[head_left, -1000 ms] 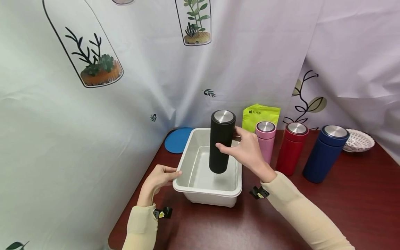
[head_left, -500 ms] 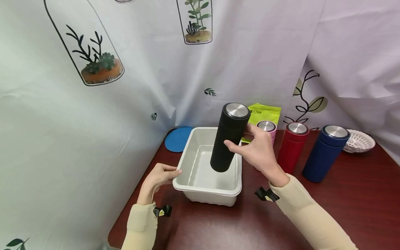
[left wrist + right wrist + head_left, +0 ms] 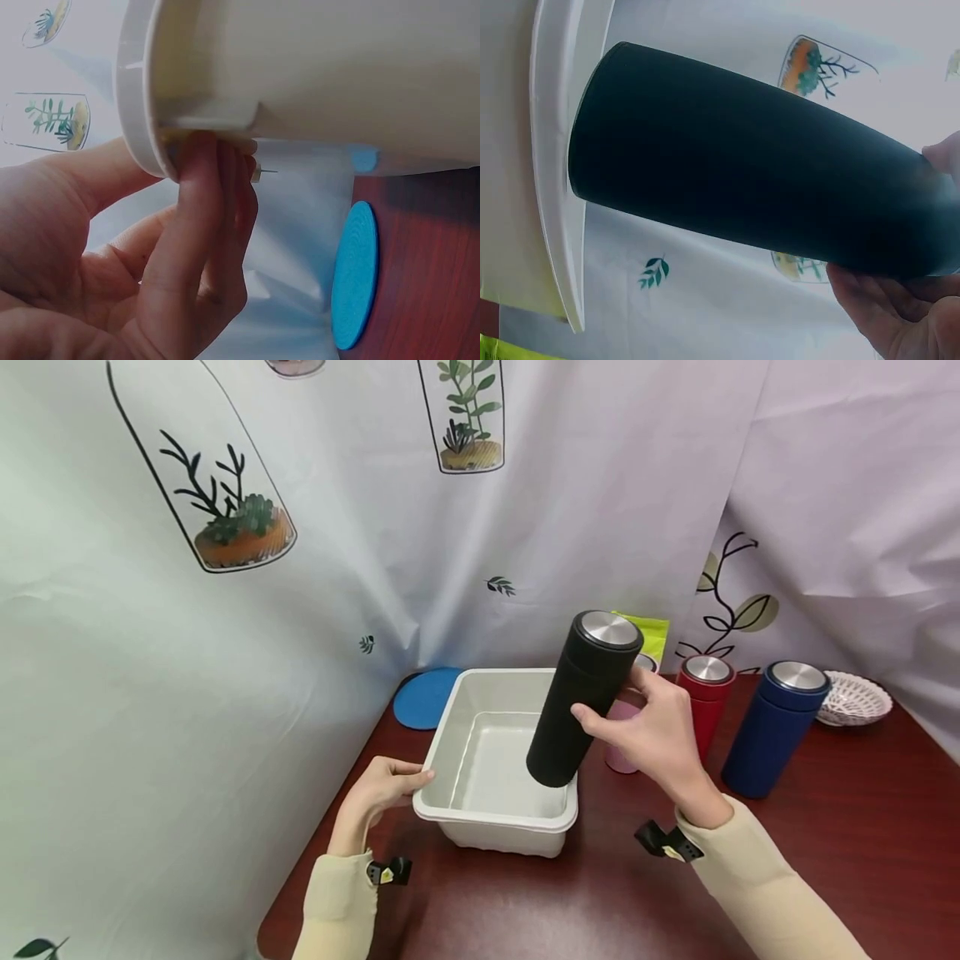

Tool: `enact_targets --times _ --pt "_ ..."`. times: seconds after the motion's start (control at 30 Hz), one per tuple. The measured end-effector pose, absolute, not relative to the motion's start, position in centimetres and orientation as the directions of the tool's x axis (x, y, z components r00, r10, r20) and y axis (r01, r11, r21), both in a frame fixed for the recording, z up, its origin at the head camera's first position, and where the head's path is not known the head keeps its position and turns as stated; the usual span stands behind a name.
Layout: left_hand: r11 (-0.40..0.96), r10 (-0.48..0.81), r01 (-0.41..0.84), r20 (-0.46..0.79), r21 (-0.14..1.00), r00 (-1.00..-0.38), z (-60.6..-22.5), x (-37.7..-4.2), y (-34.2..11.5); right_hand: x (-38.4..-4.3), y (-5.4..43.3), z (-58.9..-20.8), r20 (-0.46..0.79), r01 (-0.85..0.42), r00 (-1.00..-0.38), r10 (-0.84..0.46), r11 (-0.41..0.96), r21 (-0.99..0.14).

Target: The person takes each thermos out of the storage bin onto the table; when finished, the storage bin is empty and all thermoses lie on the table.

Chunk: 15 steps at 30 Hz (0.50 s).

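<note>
My right hand (image 3: pixel 648 731) grips a black thermos bottle (image 3: pixel 581 710) with a silver lid top, thumb on the near side and fingers behind. The bottle leans to the right, and its base overlaps the right side of a white plastic basin (image 3: pixel 487 817). In the right wrist view the base of the black thermos (image 3: pixel 742 161) is close by the basin's rim (image 3: pixel 555 150). At the basin's left front corner my left hand (image 3: pixel 386 789) pinches the rim, thumb on top. The left wrist view has the fingers of that hand (image 3: pixel 199 225) curled under the rim.
Right of the basin stand a pink thermos (image 3: pixel 621 756), partly hidden, a red thermos (image 3: pixel 705 702) and a blue thermos (image 3: pixel 776 727). Behind them are a yellow-green packet (image 3: pixel 645 631) and a white woven basket (image 3: pixel 855 700). A blue round mat (image 3: pixel 425 697) lies at the back left.
My right hand has moved the black thermos rightward from over the basin's middle, and the bottle has gone from nearly upright to tilted. The left hand stays on the rim.
</note>
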<state>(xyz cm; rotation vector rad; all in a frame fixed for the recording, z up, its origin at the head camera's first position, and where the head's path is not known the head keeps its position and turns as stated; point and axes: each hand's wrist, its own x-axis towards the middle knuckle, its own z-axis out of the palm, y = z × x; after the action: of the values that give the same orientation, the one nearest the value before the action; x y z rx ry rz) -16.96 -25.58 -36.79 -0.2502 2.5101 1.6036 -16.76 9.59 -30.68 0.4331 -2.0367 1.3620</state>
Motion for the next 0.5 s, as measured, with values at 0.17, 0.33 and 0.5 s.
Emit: enact_targets --times 0.17,0.33,0.5 --pt "0.408 -0.043 -0.222 -0.224 0.886 -0.974 -37.0 -16.8 -25.6 -16.0 10.9 -30.6 0.683 -0.589 -0.721 0.114 0.417 -0.692" --pt "0.416 -0.054 -0.221 -0.219 0.882 -0.974 -36.9 -16.7 -25.7 -15.4 12.2 -30.6 0.7 -0.585 -0.699 0.143 0.447 -0.676" --pt "0.418 -0.058 -0.219 -0.215 0.882 -0.975 -36.9 -16.9 -25.4 -14.9 13.4 -30.7 0.706 -0.578 -0.691 0.154 0.469 -0.668"
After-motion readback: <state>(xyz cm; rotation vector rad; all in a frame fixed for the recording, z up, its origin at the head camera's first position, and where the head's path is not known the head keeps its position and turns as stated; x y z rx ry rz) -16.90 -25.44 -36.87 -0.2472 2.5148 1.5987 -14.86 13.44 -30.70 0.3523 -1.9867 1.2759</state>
